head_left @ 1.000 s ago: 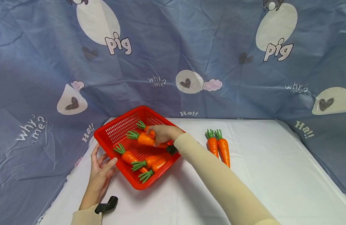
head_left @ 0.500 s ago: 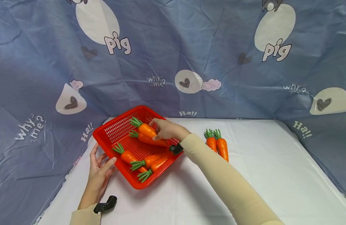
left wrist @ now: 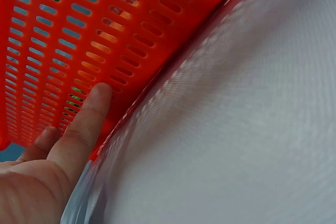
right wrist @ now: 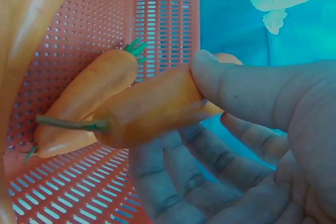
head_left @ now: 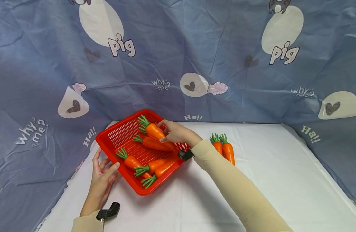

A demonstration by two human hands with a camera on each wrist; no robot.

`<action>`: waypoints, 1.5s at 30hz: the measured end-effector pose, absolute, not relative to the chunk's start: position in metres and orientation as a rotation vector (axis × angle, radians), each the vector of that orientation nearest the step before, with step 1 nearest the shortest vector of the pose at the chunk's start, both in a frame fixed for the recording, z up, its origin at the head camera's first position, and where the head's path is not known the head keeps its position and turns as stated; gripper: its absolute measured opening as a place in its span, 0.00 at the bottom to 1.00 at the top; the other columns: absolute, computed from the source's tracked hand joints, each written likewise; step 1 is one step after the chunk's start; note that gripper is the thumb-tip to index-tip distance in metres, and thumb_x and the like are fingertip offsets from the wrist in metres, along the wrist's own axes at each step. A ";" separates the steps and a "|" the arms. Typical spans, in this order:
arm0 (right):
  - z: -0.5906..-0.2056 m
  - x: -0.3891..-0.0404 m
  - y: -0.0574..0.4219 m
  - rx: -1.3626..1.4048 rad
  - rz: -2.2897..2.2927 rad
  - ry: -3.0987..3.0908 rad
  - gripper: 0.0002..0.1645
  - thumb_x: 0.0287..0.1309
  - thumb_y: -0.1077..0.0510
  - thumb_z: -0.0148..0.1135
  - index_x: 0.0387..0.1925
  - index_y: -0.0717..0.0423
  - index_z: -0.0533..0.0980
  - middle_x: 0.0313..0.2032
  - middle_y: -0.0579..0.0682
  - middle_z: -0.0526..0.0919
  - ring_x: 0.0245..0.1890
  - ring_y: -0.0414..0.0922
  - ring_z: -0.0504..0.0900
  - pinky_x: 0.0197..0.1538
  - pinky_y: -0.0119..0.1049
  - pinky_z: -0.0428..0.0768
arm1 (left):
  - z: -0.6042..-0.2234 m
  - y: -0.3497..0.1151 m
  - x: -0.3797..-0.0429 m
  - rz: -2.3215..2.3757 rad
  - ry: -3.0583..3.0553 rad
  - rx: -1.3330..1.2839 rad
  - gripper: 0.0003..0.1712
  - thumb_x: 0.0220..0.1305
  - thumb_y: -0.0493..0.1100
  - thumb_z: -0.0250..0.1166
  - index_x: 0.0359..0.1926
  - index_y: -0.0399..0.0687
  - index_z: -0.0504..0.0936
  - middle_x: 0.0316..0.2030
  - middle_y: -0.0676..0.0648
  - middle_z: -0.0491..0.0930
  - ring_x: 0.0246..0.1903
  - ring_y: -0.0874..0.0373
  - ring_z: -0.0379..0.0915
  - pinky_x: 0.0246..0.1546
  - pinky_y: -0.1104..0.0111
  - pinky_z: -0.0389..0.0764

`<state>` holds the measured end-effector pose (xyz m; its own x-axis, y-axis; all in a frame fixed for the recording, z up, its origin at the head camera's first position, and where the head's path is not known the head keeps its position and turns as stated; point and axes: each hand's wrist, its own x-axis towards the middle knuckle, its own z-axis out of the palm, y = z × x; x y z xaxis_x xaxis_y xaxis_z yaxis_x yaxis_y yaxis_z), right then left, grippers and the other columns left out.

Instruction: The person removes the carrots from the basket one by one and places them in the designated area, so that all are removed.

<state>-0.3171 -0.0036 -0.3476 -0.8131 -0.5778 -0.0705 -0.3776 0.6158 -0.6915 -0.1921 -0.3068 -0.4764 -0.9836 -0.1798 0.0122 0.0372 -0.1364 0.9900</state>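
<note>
In the head view, my right hand (head_left: 178, 132) holds an orange carrot (head_left: 155, 132) with a green top over the back of the red basket (head_left: 143, 190). The right wrist view has the thumb on top of the carrot (right wrist: 157, 107) and the fingers under it, its tip reaching into the hand. Another carrot (head_left: 151, 143) lies just below inside the basket. My left hand (head_left: 101, 182) is at the basket's left side, thumb at the rim; its extended finger (left wrist: 86, 121) touches the perforated outer wall (left wrist: 131, 72) in the left wrist view.
Toward the basket's front lie several more carrots (head_left: 133, 162). Two carrots (head_left: 228, 152) lie side by side on the white tablecloth (head_left: 270, 161) to the right, their lower ends hidden by my right sleeve (head_left: 233, 183). A blue printed cloth (head_left: 238, 106) hangs behind the table.
My right hand has drawn up and slightly right with the carrot, which now sits above and apart from the one below it. My left hand and the basket have stayed in place.
</note>
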 end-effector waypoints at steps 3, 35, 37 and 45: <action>-0.348 -0.315 -0.001 -0.757 -1.019 2.570 0.36 0.67 0.60 0.73 0.72 0.55 0.70 0.54 0.59 0.84 0.53 0.51 0.82 0.59 0.41 0.82 | -0.476 -0.306 -0.192 -2.261 -1.964 0.165 0.54 0.77 0.40 0.64 0.84 0.81 0.40 0.65 0.54 0.66 0.57 0.67 0.80 0.48 0.71 0.90; -0.350 -0.304 0.038 -0.627 -1.184 2.610 0.35 0.68 0.58 0.74 0.72 0.53 0.69 0.56 0.60 0.85 0.58 0.55 0.84 0.57 0.44 0.84 | -0.476 -0.307 -0.192 -2.283 -1.933 0.162 0.54 0.76 0.39 0.65 0.84 0.81 0.40 0.65 0.52 0.66 0.54 0.68 0.81 0.47 0.70 0.91; -0.349 -0.304 0.041 -0.628 -1.198 2.607 0.35 0.68 0.58 0.73 0.71 0.54 0.69 0.56 0.61 0.85 0.55 0.56 0.85 0.54 0.42 0.84 | -0.476 -0.307 -0.192 -2.279 -1.936 0.164 0.54 0.76 0.39 0.65 0.84 0.81 0.40 0.65 0.52 0.66 0.54 0.68 0.82 0.47 0.70 0.91; -0.350 -0.300 0.054 -0.608 -1.258 2.579 0.36 0.68 0.59 0.73 0.72 0.55 0.68 0.55 0.63 0.85 0.47 0.54 0.88 0.49 0.38 0.85 | -0.477 -0.307 -0.193 -2.275 -1.950 0.176 0.54 0.77 0.40 0.65 0.84 0.81 0.40 0.66 0.53 0.66 0.55 0.67 0.81 0.47 0.70 0.91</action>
